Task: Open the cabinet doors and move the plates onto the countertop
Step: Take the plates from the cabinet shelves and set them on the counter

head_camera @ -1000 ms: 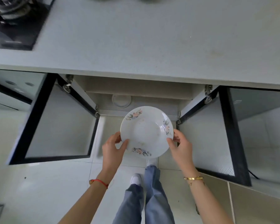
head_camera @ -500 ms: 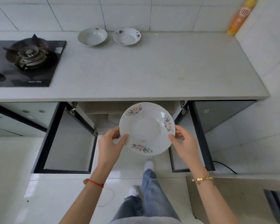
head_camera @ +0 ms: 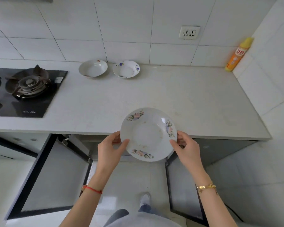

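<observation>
A white plate with pink flower prints [head_camera: 148,134] hangs level over the front edge of the grey countertop [head_camera: 195,102]. My left hand [head_camera: 109,150] grips its left rim and my right hand [head_camera: 188,150] grips its right rim. Two more white plates stand side by side at the back of the countertop by the wall: one with a small red print [head_camera: 93,68] and one with blue flowers [head_camera: 126,69]. Below the counter both cabinet doors stand wide open, the left door [head_camera: 49,177] and the right door [head_camera: 184,185].
A black gas hob [head_camera: 25,90] with a burner takes the counter's left end. An orange-and-yellow bottle [head_camera: 238,54] stands in the back right corner under a wall socket [head_camera: 189,32]. My legs and a white shoe [head_camera: 144,199] are on the tiled floor between the doors.
I have risen and lifted the flowered plate from in front of the open cabinet up to the counter's front edge. The view has tilted up to show the wall and the two other plates.
</observation>
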The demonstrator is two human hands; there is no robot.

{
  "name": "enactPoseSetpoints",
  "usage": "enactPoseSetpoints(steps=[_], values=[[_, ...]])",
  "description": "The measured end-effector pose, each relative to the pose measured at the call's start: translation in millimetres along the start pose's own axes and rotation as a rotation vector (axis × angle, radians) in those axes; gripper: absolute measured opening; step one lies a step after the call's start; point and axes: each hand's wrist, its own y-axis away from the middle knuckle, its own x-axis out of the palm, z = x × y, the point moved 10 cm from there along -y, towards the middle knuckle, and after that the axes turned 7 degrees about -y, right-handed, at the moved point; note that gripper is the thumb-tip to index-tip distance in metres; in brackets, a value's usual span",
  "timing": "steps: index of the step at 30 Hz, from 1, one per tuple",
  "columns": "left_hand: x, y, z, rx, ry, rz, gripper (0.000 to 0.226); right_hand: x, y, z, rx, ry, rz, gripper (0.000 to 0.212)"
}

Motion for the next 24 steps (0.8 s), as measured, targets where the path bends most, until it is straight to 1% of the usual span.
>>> enactPoseSetpoints(steps=[6, 11, 18, 24], values=[[-8, -47, -5, -0.029, -0.013, -0.063, 0.024, 25, -61, 17, -0.035, -0.003, 0.069, 0.029], [-23, -98, 2, -0.042, -0.035, -0.092, 0.021, 65, -115, 28, -0.049, 0.031, 0.121, 0.029], [-62, -185, 33, -0.055, -0.081, -0.130, 0.024, 150, -189, 47, -0.081, 0.065, 0.167, 0.028], [-108, -269, 72, -0.073, -0.112, -0.121, 0.024, 239, -240, 61, -0.037, 0.065, 0.166, 0.023]])
